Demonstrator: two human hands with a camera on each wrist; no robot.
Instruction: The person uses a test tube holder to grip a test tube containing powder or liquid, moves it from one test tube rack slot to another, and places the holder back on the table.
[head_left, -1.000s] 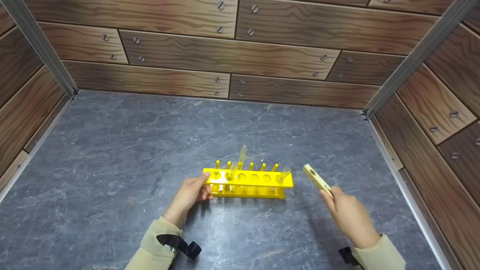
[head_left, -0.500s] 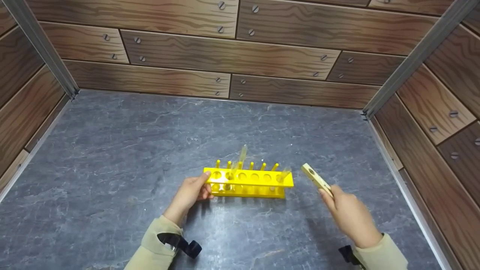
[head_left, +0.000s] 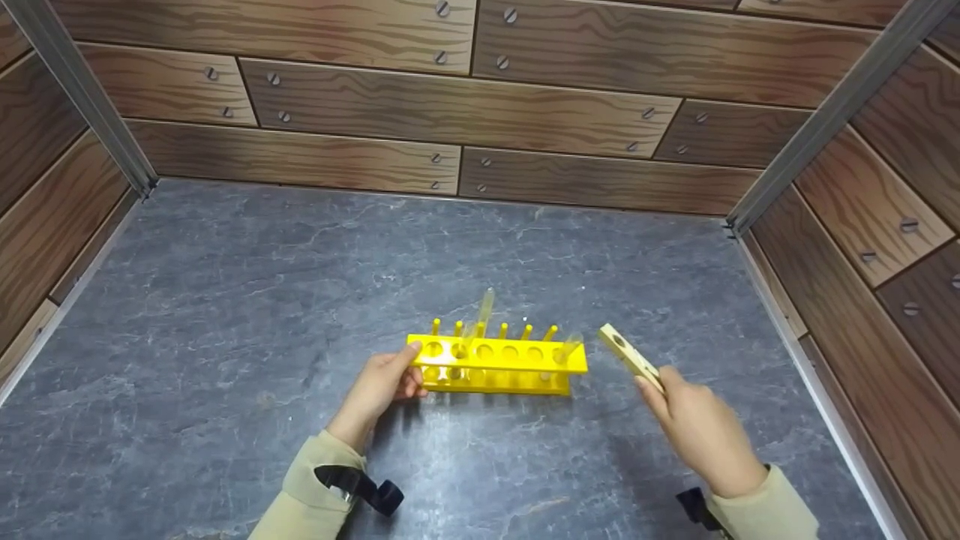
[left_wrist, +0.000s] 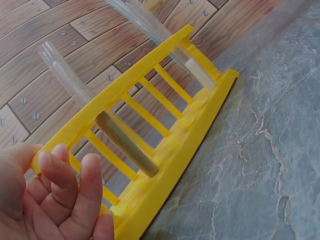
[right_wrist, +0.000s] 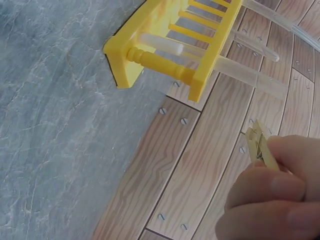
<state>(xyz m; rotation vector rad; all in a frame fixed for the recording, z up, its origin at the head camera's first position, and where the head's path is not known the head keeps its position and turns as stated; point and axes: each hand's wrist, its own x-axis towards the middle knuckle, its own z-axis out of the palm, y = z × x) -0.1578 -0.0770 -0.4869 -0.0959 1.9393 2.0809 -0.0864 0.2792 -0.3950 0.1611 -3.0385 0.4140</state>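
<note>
A yellow test tube rack (head_left: 525, 357) stands on the grey surface. My left hand (head_left: 382, 382) grips its left end, thumb on the top plate and fingers beneath it. One test tube with brownish contents (left_wrist: 127, 145) stands in a hole near that hand. Another, with white contents (left_wrist: 200, 74), stands in the hole at the right end. A clear tube (head_left: 486, 309) sits tilted over a back peg. My right hand (head_left: 705, 431) holds a wooden test tube holder (head_left: 630, 356), pointing up and left, just right of the rack and apart from it.
Wood-patterned panels (head_left: 360, 90) wall in the back and both sides. Grey metal posts (head_left: 817, 127) mark the back corners. The grey marbled surface (head_left: 262, 300) extends around the rack.
My right hand has brought the test tube holder's tip slightly left and up, a little closer to the rack. The left hand and the rack look unchanged.
</note>
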